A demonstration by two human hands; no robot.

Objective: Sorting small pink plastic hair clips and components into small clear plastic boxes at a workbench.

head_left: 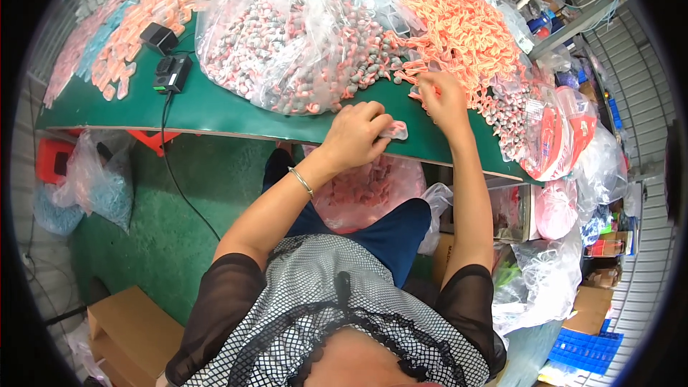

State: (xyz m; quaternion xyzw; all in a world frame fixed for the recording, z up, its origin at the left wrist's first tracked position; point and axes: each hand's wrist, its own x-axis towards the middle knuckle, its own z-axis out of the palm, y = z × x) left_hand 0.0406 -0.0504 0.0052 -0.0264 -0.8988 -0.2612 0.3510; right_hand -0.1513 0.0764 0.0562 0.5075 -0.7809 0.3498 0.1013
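My left hand is closed at the front edge of the green table. It grips a small clear and pink plastic piece that sticks out past the thumb and fingertips. To its right, my right hand has its fingers bent together at the near edge of a heap of orange looped pieces. What lies between those fingertips is hidden. Between and beyond the hands, small pink and grey pieces spill from a large clear plastic bag.
Rows of orange flat pieces lie at the far left, near a black box-shaped device with a cable hanging off the table. Small pink and white pieces and a red and clear package sit at the right edge. A cardboard box stands lower left.
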